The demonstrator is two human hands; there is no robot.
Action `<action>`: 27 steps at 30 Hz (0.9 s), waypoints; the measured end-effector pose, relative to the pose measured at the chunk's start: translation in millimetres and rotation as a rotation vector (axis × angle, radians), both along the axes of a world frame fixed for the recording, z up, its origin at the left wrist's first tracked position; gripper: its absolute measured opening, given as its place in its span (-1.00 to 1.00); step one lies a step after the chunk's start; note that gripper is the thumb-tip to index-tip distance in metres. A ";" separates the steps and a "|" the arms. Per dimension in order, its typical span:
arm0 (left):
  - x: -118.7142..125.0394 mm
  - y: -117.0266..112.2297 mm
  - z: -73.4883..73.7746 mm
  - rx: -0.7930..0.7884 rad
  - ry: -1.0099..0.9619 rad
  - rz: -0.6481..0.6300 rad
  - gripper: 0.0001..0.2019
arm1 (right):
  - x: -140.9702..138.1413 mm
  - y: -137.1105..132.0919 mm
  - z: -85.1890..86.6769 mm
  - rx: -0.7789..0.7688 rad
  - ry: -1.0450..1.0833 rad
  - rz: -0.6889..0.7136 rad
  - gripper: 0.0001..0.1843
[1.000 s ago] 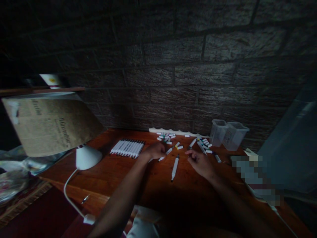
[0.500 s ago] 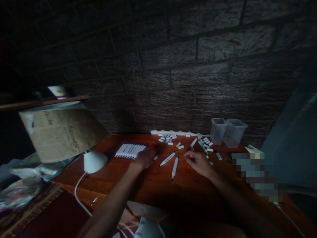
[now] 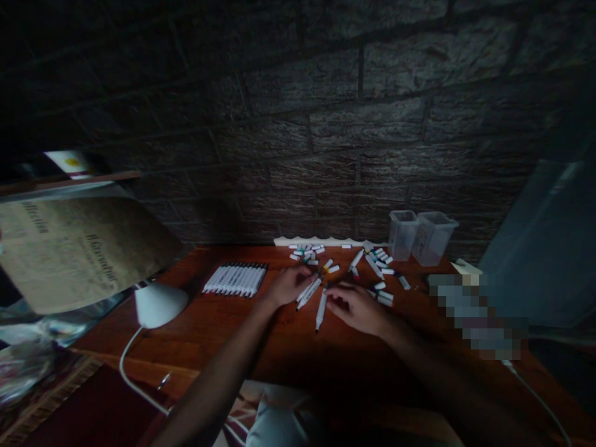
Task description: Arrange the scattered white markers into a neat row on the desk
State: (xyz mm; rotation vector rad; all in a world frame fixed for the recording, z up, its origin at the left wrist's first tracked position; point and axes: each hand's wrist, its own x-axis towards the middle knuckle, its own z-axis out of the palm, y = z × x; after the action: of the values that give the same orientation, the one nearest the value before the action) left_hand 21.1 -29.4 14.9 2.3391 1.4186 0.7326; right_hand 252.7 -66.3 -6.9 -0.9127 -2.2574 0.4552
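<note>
My left hand (image 3: 292, 285) is at mid-table, thumb and fingers curled together around the upper part of a white marker (image 3: 305, 289). Close alongside lies another white marker (image 3: 310, 294), dark tip toward me. My right hand (image 3: 357, 305) reaches in from the right, fingers bent and apart, its fingertips at the upper end of a third marker (image 3: 321, 313). That one lies on the table, and whether they touch it is hard to tell. A row of white markers (image 3: 236, 280) lies side by side left of my left hand.
Loose caps (image 3: 307, 251) lie by a white scalloped strip (image 3: 333, 242) at the wall. More markers and caps (image 3: 374, 266) are scattered behind my right hand. Two clear plastic containers (image 3: 433, 239) stand back right. A lamp (image 3: 161, 304) stands left.
My left hand has moved right, from beside the marker row to the loose markers. My right hand has come left toward the nearest marker, uncovering caps behind it. The view has shifted slightly.
</note>
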 end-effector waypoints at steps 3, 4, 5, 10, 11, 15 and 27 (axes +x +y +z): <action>0.9 -11.1 0.5 -0.042 -0.036 -0.078 -0.72 | -11.2 -10.1 -0.3 0.067 -0.026 0.102 -0.72; 1.4 -12.7 0.8 -0.060 -0.037 -0.096 -0.71 | -13.3 -11.7 -0.6 0.073 -0.027 0.125 -0.71; 2.0 -13.3 1.1 -0.077 -0.039 -0.107 -0.72 | -14.4 -12.4 -1.0 0.078 -0.030 0.134 -0.70; 3.4 -11.1 0.5 -0.109 -0.034 -0.091 -0.79 | -10.7 -7.6 -3.7 0.105 -0.065 0.042 -0.64; 3.5 -11.2 0.3 -0.098 -0.025 -0.069 -0.79 | -9.8 -6.7 -4.1 0.108 -0.066 0.027 -0.62; 5.9 -13.5 0.4 -0.039 0.021 0.008 -0.77 | -9.8 -6.8 -3.5 0.110 -0.064 0.038 -0.60; 14.3 -14.5 -5.5 0.035 -0.042 -0.151 -0.67 | 7.3 11.3 2.6 -0.096 0.177 -0.143 -0.72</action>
State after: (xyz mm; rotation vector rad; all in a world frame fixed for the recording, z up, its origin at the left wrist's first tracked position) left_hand 35.4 -43.9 9.3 2.4105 1.2053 0.7643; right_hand 260.0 -55.0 -4.3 -1.0325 -2.0108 0.5607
